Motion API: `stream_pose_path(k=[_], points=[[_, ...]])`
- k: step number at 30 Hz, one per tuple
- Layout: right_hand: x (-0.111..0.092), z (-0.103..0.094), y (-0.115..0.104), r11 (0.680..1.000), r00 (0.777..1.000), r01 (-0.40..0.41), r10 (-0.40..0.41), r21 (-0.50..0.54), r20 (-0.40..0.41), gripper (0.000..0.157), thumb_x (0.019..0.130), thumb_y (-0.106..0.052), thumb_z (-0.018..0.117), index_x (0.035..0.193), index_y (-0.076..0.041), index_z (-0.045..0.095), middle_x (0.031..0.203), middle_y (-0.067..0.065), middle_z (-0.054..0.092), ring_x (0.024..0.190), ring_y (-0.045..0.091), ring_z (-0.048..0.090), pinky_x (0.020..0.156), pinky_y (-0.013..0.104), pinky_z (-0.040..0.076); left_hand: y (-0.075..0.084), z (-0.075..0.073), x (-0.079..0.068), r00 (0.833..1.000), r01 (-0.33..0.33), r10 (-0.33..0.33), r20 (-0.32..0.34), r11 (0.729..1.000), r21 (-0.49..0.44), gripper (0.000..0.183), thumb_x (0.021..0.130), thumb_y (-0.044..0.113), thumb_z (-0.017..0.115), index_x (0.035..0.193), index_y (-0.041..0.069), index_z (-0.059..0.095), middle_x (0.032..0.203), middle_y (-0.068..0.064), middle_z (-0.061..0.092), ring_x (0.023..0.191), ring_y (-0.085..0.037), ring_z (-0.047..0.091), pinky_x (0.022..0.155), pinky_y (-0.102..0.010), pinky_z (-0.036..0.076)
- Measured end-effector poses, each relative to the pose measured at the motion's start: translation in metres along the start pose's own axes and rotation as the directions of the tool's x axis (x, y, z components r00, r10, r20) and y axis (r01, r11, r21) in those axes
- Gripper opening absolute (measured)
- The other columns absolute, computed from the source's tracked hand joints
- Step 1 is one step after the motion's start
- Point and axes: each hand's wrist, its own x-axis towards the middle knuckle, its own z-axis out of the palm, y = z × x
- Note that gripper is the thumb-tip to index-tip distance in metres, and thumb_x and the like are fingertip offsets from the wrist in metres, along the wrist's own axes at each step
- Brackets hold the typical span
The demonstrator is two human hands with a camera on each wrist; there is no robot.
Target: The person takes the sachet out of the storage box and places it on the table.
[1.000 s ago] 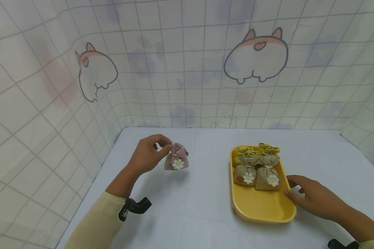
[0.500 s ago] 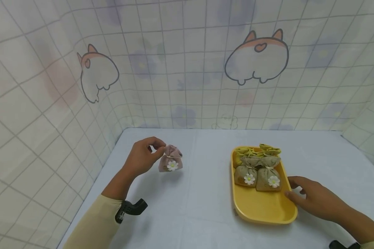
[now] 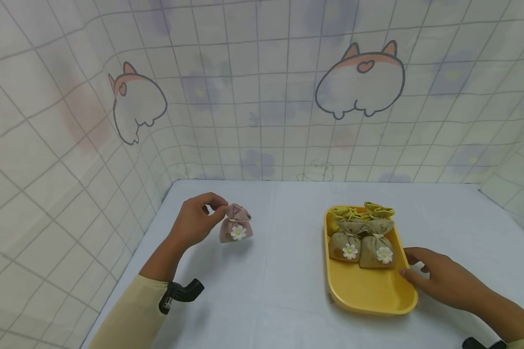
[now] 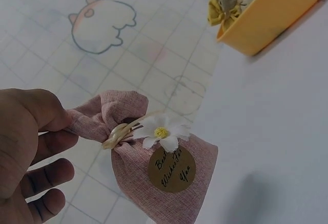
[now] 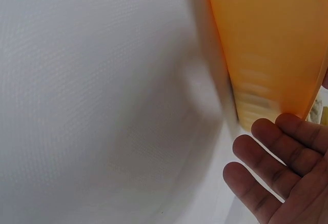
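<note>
My left hand (image 3: 197, 220) pinches the gathered top of a pink cloth drawstring pouch (image 3: 235, 229) between thumb and index finger. The pouch hangs just above the white table, its shadow below. In the left wrist view a white flower (image 4: 162, 130) and a round brown "Best Wishes For You" label (image 4: 173, 175) show on its front. At the right, my right hand (image 3: 438, 276) holds the right rim of a yellow tray (image 3: 371, 295), thumb over the edge. Its other fingers (image 5: 271, 172) lie nearly straight beside the outer wall in the right wrist view.
Two grey-green pouches (image 3: 377, 249) with white flowers stand in the tray's middle. Behind them are yellow-green pouches (image 3: 377, 209), partly hidden. A white cloth covers the table (image 3: 284, 271). Beyond the table's back edge hangs a gridded curtain (image 3: 262, 97) with dog drawings.
My left hand has moved a little left and slightly down, carrying the pink pouch with it. The right hand and the tray have stayed in place.
</note>
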Motion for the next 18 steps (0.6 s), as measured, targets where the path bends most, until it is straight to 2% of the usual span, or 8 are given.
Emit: stream_pose_path(k=[11,18], points=[[-0.0009,0.0013,0.002,1.0,1.0,0.014,-0.014,-0.003,-0.01,0.069,0.098,-0.052,0.065,0.137,0.005,0.055,0.127,0.021,0.064,0.099,0.032,0.065,0.075,0.051,0.057,-0.0055,-0.0034,0.0002,0.999,0.038,-0.038,-0.021,0.999,0.0,0.009,0.099,0.02,0.068,0.104,0.015,0.074,0.095,0.002,0.069,0.091,-0.022,0.057,0.079,-0.04,0.047],[-0.0008,0.0014,0.0019,1.0,1.0,0.019,-0.02,-0.005,-0.012,0.069,0.098,-0.051,0.065,0.137,0.005,0.055,0.129,0.023,0.063,0.1,0.033,0.065,0.075,0.051,0.057,-0.0064,-0.001,0.0006,0.997,0.078,-0.08,-0.023,0.995,-0.061,0.011,0.1,0.02,0.065,0.105,0.014,0.072,0.097,0.0,0.068,0.089,-0.023,0.057,0.074,-0.04,0.049]])
